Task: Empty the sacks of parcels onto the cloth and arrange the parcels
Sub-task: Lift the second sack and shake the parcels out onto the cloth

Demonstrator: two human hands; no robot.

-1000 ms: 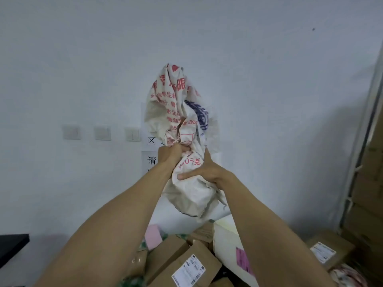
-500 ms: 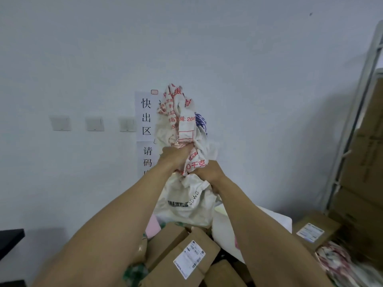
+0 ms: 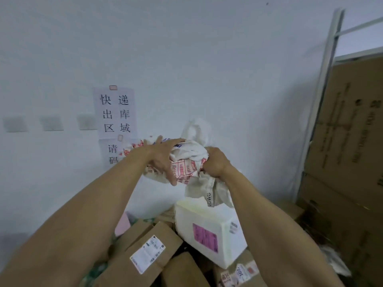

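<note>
- Up against a plain white wall here, with a paper sign in black characters taped to it and three pale switches in a row to its left.
- Off to the right stands a leaning metal frame, with tall cardboard cartons stacked just beside it.
- Down below, the floor is buried: a brown box with a white label, a white box with a pink label touching it, and more parcels around them. A bit of green-patterned fabric peeks out at the pile's left edge.
- The sack, white with red print, is up in the air over the pile, bunched into a wad between both hands.
- The wad's long axis runs roughly left to right, hand to hand. One loose end dangles straight down under the right hand, towards the white box. Which end is the mouth, I cannot tell.
- Left hand: fingers splayed wide, laid across the wad.
- Right hand: a tight fist clenched round a bunch of the sack's fabric.
</note>
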